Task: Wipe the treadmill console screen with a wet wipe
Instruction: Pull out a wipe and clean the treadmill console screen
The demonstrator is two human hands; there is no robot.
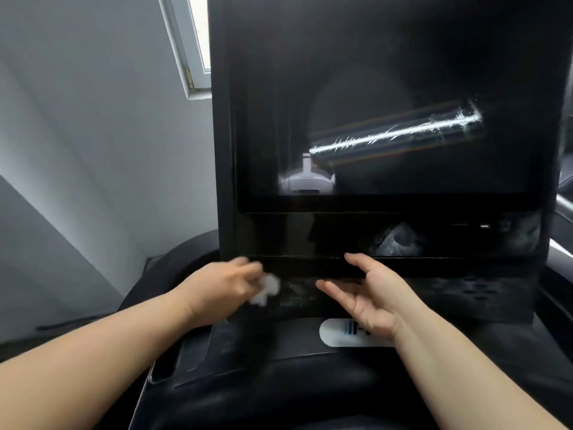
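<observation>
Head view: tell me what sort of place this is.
Likely a home or gym workout spot: a tall treadmill console screen, its black control deck below, and a plain grey wall with a window behind.

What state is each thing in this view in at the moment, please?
console screen: dark, unlit, streaked by a bright reflection.
left hand: grips the wet wipe.
wet wipe: crumpled, below the screen, not on it.
right hand: open, holding nothing.
white packet: lying flat below the right hand, partly hidden.
</observation>
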